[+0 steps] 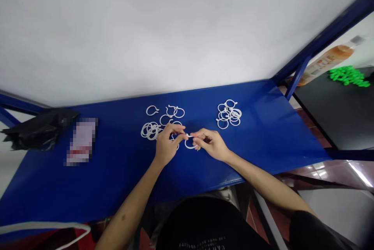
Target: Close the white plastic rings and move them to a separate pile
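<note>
Fingers [201,142] of the left hand [167,145] and right hand [214,144] pinch one white ring [189,148]; uneven pulling could snap it.

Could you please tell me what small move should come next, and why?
Probably press the ends of the white ring together: the left hand and right hand both pinch it near its top, and the lone ring shows a gap, while rings in the right cluster look closed.

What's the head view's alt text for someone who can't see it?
The right hand pinches a white ring over a blue table, the left hand at its edge. More rings lie in a spread-out group to the left and a tighter cluster to the right.
</note>
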